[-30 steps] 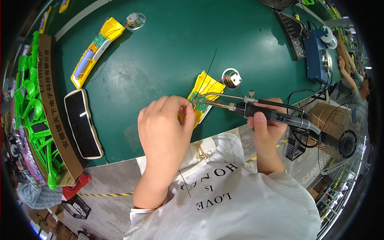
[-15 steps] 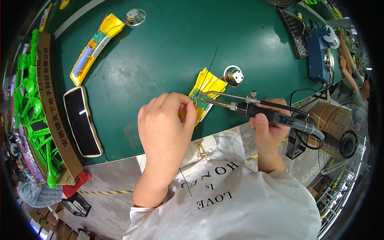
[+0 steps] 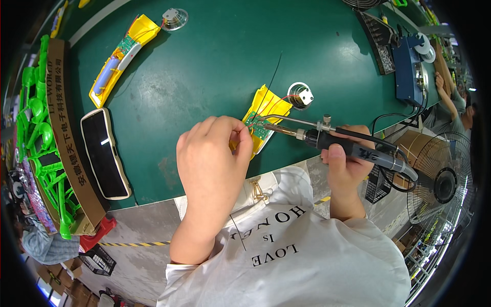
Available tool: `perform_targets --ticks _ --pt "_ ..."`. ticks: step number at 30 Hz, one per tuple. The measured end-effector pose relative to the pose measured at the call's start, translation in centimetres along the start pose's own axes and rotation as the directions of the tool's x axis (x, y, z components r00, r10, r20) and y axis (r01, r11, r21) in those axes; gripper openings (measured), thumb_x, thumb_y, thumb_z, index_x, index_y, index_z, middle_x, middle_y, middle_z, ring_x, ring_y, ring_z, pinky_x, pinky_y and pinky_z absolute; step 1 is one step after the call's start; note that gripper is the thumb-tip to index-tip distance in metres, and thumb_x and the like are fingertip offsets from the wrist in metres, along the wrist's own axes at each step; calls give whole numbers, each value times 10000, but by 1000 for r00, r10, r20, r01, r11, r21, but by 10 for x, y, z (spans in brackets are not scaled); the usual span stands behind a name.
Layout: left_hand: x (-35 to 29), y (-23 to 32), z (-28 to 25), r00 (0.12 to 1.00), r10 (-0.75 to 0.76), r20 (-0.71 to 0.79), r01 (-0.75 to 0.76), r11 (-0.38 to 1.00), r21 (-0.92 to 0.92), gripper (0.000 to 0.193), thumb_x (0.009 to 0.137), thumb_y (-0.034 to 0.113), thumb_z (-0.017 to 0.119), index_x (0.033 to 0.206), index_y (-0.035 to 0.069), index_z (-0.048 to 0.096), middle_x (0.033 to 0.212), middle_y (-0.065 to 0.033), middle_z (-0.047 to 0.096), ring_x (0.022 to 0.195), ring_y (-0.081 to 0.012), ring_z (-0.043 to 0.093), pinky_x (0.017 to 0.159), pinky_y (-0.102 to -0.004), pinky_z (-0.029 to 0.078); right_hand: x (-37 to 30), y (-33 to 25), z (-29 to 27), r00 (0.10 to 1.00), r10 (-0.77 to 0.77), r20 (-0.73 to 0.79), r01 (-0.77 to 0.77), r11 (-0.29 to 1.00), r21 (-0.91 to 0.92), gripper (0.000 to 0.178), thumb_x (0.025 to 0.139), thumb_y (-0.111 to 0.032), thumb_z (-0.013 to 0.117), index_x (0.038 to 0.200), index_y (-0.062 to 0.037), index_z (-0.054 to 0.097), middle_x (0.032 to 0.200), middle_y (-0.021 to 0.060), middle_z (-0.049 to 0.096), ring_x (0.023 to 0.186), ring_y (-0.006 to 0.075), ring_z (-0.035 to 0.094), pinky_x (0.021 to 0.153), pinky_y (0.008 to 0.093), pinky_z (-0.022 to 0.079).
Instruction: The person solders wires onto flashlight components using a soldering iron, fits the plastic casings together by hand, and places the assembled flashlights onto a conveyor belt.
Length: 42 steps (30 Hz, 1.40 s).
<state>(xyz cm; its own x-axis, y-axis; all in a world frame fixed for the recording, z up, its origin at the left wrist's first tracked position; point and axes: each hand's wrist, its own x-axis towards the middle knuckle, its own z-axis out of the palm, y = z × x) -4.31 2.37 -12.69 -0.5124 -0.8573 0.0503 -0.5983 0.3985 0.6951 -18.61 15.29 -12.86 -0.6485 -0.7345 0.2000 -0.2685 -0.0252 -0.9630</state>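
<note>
1. Green circuit board [image 3: 260,133] sat in a curved yellow shell [image 3: 273,106], close to the front edge of the table [image 3: 204,77].
2. Left hand [image 3: 210,151]: thumb and index tips pinched together at the board, couldn't tell on what. Right hand [image 3: 345,171]: fingers wrapped round the soldering iron [image 3: 360,150].
3. Burn risk, imo: hot end was right beside the left fingertips, so one slip could've done it. Lingering heat might've melted the shell too.
4. Nothing visibly clamped it, so tugging a wire could've twisted everything.
5. Materials: glossy plastic, shiny metal shaft, clear round reflector [image 3: 293,94], smooth, scuffed tabletop.
</note>
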Motion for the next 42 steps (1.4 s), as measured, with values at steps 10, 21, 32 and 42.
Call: perform_targets --ticks 10,21,32,42 --pt "2 -1 1 1000 -6 6 6 1000 -5 69 680 81 611 658 71 547 599 -23 528 582 -192 514 591 -321 366 5 4 3 995 -105 1 104 991 -88 207 765 -107 575 888 37 493 794 87 510 493 82 468 426 190 387" --pt "5 0 -5 1000 -1 20 2 1000 -22 50 674 89 605 651 79 562 604 -38 527 597 -220 521 597 -333 369 2 8 -6 981 -100 -165 105 994 20 252 752 -94 643 913 21 487 900 81 509 699 105 500 629 223 427" --pt "-8 0 -15 988 138 -66 -139 990 -15 73 677 14 611 740 28 577 703 -81 568 640 -224 533 574 -314 417 -3 1 -18 996 28 -83 -20 995 99 231 767 -95 624 914 13 482 839 49 512 626 62 459 545 192 397" --pt "-39 -19 -50 859 322 399 -173 915 -365 170 755 29 550 914 61 600 963 -53 607 760 -229 601 618 -277 487 13 -6 -28 976 -2 -216 43 982 186 150 801 -59 518 913 30 476 759 94 500 512 105 466 496 221 419"
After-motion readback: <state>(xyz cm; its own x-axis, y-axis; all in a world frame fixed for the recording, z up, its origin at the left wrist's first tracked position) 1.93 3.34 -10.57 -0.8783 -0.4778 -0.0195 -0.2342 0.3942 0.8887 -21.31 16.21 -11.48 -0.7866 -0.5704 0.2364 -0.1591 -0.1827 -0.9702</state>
